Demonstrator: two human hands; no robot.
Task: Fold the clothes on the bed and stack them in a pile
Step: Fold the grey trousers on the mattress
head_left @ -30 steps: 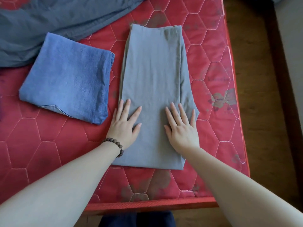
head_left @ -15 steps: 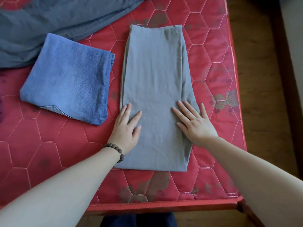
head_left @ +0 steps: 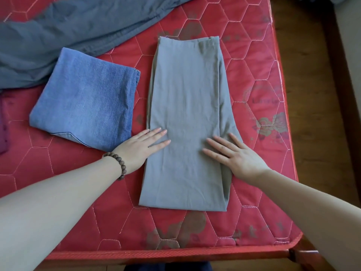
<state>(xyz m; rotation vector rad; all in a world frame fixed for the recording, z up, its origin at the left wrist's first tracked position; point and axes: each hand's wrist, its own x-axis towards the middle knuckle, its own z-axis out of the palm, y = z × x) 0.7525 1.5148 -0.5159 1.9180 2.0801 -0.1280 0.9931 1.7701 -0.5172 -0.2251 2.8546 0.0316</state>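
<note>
While both hands lie flat w/ fingers straight, the grey garment sits lengthwise on the bed, folded into a long strip. Left hand rests on its left edge, approx. mid-length, palm partly on the mattress; right hand presses its right edge opposite. Neither grips anything. Folded denim lies just left of the strip, touching the left hand's wrist area. Dark blue cloth spreads unfolded at far left. Bead bracelet on left wrist.
</note>
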